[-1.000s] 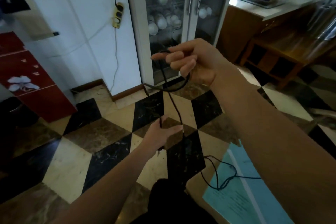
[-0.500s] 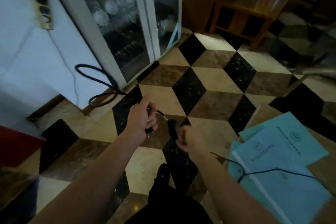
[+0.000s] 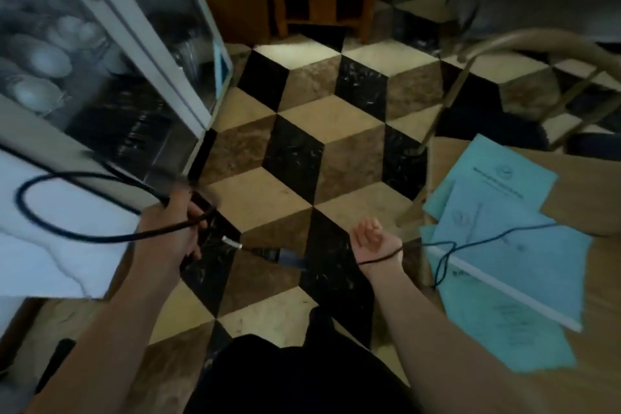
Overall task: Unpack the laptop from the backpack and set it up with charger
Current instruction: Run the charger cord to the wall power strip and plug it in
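Left hand (image 3: 171, 232) grips looped cable (image 3: 67, 235); right hand (image 3: 374, 244) open, palm up.

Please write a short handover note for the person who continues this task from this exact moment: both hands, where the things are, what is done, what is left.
Left hand: closed on the thick black cable, which loops out to the left; its metal-tipped plug points right.
Right hand: open, palm up, with the thin black cord lying across the wrist and running over the blue papers on the wooden table.
A blurred dark piece hangs between the hands, possibly the charger brick.
Done: charger cables are out.
Left: no laptop, backpack or socket in view; connect and plug in.
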